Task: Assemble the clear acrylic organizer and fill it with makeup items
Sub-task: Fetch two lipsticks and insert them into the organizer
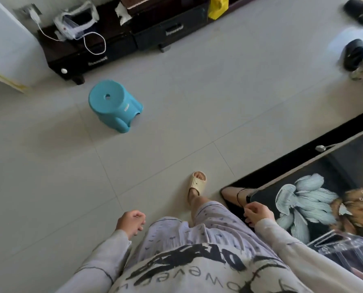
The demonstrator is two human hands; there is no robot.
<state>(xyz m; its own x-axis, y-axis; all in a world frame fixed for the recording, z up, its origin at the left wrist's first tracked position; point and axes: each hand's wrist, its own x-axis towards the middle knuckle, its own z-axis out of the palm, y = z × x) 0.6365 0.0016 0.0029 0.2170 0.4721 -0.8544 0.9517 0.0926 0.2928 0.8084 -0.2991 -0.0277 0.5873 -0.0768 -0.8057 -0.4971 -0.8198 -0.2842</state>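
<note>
The clear acrylic organizer (345,248) stands on the dark glass table (315,166) at the lower right, partly cut off by the frame edge and by my right sleeve. My left hand (131,222) hangs beside my leg over the floor, its fingers loosely curled and holding nothing. My right hand (258,214) hangs at the table's near corner with loosely curled fingers, and nothing shows in it. It is well short of the organizer. No makeup items can be made out.
A blue plastic stool (114,104) stands on the grey tiled floor ahead to the left. A low dark cabinet (121,43) with a white cable and bags runs along the far wall. My sandalled foot (196,182) is beside the table. Dark shoes (353,53) lie at the far right.
</note>
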